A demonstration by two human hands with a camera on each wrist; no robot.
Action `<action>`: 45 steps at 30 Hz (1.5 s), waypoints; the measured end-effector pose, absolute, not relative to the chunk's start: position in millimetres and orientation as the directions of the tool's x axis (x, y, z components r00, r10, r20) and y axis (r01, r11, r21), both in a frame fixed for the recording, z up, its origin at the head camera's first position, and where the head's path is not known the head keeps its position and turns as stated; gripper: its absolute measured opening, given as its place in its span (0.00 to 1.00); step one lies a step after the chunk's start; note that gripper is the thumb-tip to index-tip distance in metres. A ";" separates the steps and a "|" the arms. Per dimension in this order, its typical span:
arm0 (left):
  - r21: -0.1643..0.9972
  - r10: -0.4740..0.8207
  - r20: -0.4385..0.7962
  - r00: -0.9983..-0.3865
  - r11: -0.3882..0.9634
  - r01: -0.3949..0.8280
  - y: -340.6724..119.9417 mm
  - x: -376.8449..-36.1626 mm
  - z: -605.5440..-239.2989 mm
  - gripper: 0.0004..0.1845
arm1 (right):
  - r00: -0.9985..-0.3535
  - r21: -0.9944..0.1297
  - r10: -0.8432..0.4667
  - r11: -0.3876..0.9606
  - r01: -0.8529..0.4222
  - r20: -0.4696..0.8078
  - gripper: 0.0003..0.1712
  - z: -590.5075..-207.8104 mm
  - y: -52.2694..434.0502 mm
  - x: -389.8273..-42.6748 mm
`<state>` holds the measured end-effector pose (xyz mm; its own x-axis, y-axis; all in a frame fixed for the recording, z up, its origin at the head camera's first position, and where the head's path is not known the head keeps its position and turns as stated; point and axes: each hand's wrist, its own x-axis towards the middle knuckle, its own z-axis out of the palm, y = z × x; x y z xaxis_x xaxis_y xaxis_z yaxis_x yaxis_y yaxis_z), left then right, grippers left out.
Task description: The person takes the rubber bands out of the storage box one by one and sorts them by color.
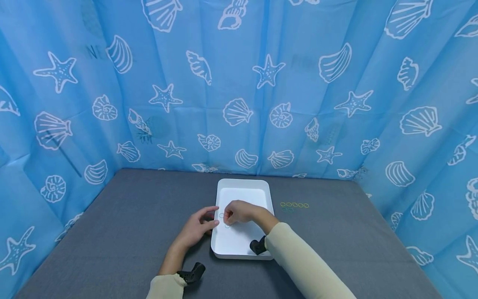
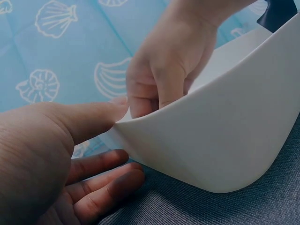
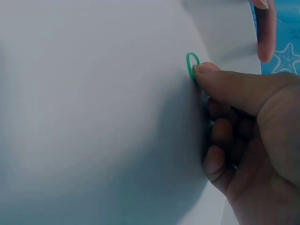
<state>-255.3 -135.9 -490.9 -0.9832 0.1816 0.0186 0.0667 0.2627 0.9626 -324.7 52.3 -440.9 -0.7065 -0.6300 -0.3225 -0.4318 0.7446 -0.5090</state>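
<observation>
Smooth matt plastic tray point(image 1: 261, 187) on coarse woven grey cloth point(image 1: 130, 216)

the head camera looked forward and down from above the person's chest, taking in the whole grey tabletop point(image 1: 130, 216), the blue curtain behind it and the white tray point(image 1: 242, 187) at mid distance. the left wrist camera sat low, just beside the tray's outer wall point(image 2: 225, 140), facing across it toward the right hand point(image 2: 164, 75). the right wrist camera hung very close over the tray's floor point(image 3: 93, 117). all three views shared that tray.
</observation>
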 end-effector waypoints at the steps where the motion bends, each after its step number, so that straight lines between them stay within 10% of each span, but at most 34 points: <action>1: 0.962 0.182 0.018 -0.983 0.263 0.066 -135.8 -255.1 -490.9 0.24 | -0.708 -0.509 -0.628 0.746 -0.429 -0.324 0.11 -441.4 52.8 -324.7; 45: 0.959 0.161 0.016 -0.987 0.277 0.061 -134.2 -251.9 -489.3 0.25 | -0.872 -0.668 -0.477 0.685 -0.291 -0.109 0.04 -404.4 132.6 -335.3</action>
